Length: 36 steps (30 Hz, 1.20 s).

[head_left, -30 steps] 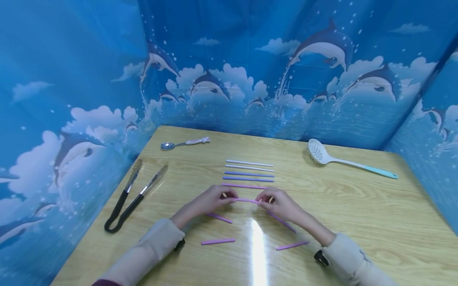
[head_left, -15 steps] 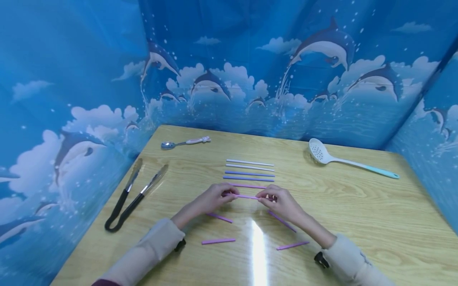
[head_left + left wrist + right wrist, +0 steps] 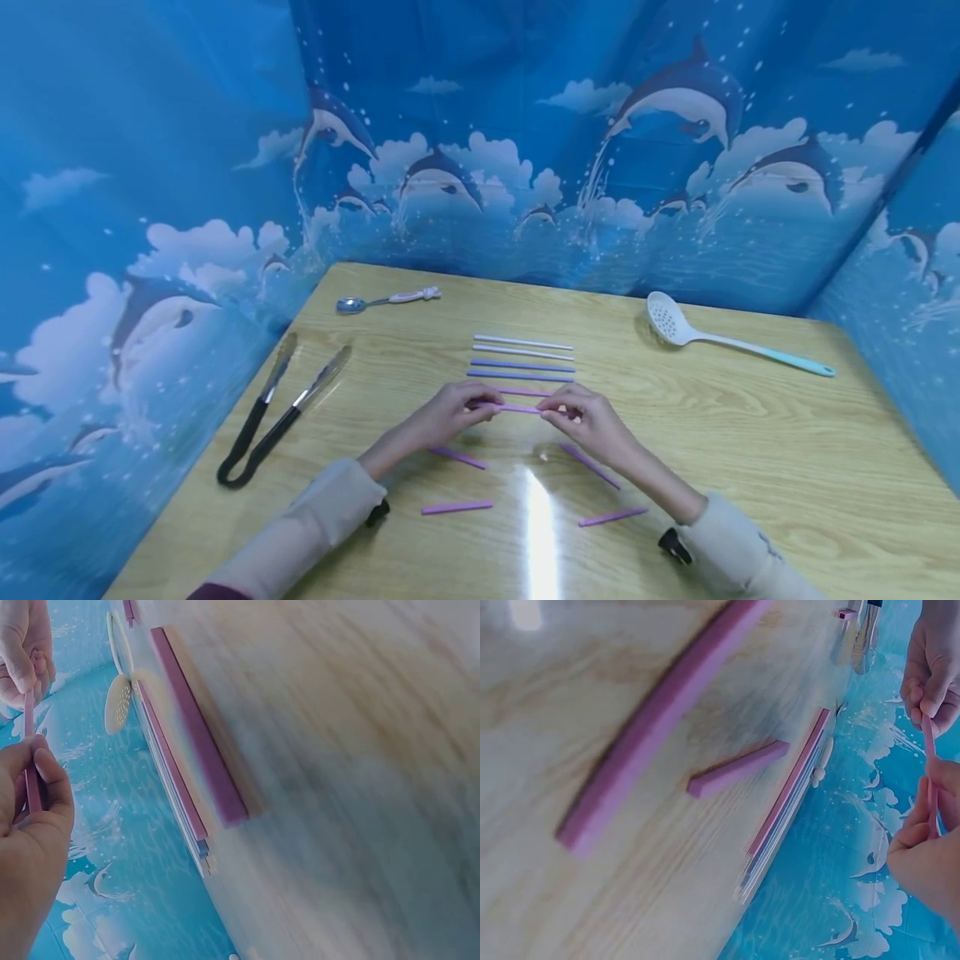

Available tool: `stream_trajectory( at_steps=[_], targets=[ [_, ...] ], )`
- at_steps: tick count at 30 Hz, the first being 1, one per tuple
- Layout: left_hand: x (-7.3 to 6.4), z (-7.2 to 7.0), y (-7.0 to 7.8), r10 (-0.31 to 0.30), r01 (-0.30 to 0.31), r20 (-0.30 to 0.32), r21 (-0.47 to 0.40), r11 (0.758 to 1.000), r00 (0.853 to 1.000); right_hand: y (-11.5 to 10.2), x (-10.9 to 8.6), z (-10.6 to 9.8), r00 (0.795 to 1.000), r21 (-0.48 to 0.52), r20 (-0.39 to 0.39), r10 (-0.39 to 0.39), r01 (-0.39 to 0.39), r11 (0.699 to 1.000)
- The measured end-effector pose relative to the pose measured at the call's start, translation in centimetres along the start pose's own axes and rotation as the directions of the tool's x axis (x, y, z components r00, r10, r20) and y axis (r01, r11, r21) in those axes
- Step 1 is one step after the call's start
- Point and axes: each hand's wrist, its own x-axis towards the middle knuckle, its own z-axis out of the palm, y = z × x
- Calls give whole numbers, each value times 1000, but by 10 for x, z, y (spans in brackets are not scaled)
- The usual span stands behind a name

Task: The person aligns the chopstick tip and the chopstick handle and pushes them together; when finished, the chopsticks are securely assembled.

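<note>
Between my two hands a slim pink stick (image 3: 520, 409) is held up above the table, lying roughly crosswise. My left hand (image 3: 448, 414) pinches its left end and my right hand (image 3: 592, 427) pinches the right. The fingers cover both ends; in the right wrist view the stick (image 3: 928, 736) looks slightly kinked near the right hand. Just behind lies a longer pink stick (image 3: 521, 392), partly hidden by the hands. Nearer the front rest short pink pieces: two on the left (image 3: 457, 507) and two on the right (image 3: 613, 517).
Two blue sticks (image 3: 521, 377) and two whitish sticks (image 3: 522, 352) lie in parallel farther back. Black-handled tongs (image 3: 262, 442) lie spread at the left. A spoon (image 3: 390, 300) is at the back left, a slotted skimmer (image 3: 675, 323) at the back right. A dolphin-print curtain (image 3: 480, 167) surrounds the table.
Both hands have moved slightly away from the person, keeping hold of the pink stick. It looked slightly bent a second ago and appears straighter now in the head view.
</note>
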Motion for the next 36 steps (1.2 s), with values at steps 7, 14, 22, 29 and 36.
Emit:
stream_trajectory(
  at_steps=[7, 14, 22, 29, 36],
  targets=[
    [-1, 2, 1, -34, 33, -19, -47, 998, 999, -2, 2, 0, 1000, -10, 3, 8, -8, 1000],
    [5, -2, -2, -94, 95, 9, -29, 995, 995, 3, 3, -2, 1000, -72, 6, -11, 12, 997],
    [13, -14, -9, -126, 126, 35, -24, 992, 991, 12, 8, -9, 999, -103, 15, 41, -39, 994],
    [12, -16, -16, -134, 134, 15, -17, 991, 991, 24, 7, -16, 999, -139, 4, 49, -48, 989],
    [10, -17, -22, -159, 158, 16, 50, 986, 987, 34, 6, -17, 993, -148, 36, 112, -106, 983]
  ],
)
